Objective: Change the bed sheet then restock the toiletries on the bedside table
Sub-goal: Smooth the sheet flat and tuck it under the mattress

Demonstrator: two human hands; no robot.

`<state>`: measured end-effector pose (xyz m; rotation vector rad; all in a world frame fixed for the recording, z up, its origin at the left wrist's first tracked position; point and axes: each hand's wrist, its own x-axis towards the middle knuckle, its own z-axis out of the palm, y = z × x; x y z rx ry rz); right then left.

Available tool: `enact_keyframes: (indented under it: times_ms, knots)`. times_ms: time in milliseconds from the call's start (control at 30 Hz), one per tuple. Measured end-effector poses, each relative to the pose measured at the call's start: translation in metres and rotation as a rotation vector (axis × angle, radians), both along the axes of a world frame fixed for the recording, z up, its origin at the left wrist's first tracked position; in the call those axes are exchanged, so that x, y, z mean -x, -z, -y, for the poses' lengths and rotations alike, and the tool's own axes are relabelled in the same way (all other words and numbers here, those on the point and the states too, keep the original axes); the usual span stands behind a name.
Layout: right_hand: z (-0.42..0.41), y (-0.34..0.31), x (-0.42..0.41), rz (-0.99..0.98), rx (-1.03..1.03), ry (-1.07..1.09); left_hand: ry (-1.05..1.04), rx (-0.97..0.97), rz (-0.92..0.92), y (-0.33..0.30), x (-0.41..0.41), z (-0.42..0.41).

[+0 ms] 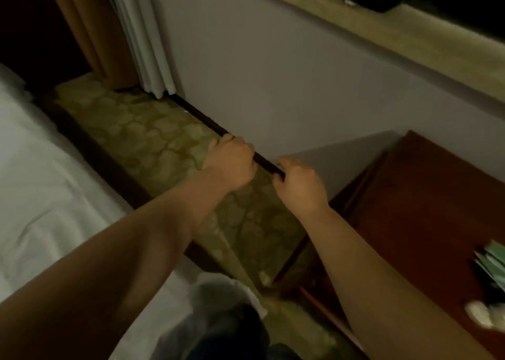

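White bed sheet (41,185); olive scale-pattern carpet (153,138); red-brown bedside table (426,196); tan curtain (82,26).

One head-worn wide-angle view, looking forward and down.

We see the scene from a single camera on the person's head, tilted steeply toward the carpeted floor (164,141) in the narrow gap between the bed (41,182) on our left and the wooden surface (423,196) on our right. The view faces the grey wall (273,73) ahead, with the curtains (123,32) at the upper left and the window ledge (382,29) slanting across the upper right. The horizon is tilted and the edges bend as a wide lens bends them. Both forearms run up from the bottom edge, so the hands (232,163) sit close, near mid-frame. We have no second view to compare.
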<state>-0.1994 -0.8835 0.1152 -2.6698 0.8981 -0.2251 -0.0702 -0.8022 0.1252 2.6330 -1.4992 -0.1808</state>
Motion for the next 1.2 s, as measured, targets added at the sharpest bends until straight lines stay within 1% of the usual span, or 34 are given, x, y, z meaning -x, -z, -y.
enact_keyframes:
  times_ms: [100,167,233,333,500,633,767,900,1100,1200]
  knots:
    - [0.023,0.007,-0.043,-0.041,-0.023,-0.043,-0.105,-0.035,0.045,-0.012,-0.057,0.022]
    - [0.036,0.007,-0.075,-0.055,-0.028,-0.098,-0.173,-0.041,0.03,-0.015,-0.088,0.029]
    - [0.042,0.003,-0.111,-0.043,-0.039,-0.152,-0.233,-0.081,-0.006,-0.014,-0.11,0.025]
    - [0.044,-0.01,-0.171,-0.013,-0.037,-0.269,-0.328,-0.16,-0.012,-0.009,-0.138,0.007]
    - [0.004,-0.036,-0.281,0.047,-0.061,-0.564,-0.544,-0.204,-0.001,-0.008,-0.169,-0.052]
    - [-0.06,-0.038,-0.338,0.089,-0.061,-0.876,-0.824,-0.127,0.024,-0.013,-0.183,-0.111]
    - [-0.13,-0.019,-0.338,0.0,-0.098,-1.139,-1.154,-0.089,-0.001,-0.012,-0.16,-0.179]
    - [-0.197,0.005,-0.313,-0.063,-0.033,-1.415,-1.42,-0.096,-0.026,0.001,-0.112,-0.244]
    - [-0.284,0.04,-0.271,-0.082,0.044,-1.72,-1.749,-0.024,-0.062,0.034,-0.022,-0.315]
    - [-0.315,0.061,-0.248,-0.135,0.087,-1.85,-1.909,0.017,-0.151,0.066,0.025,-0.33]
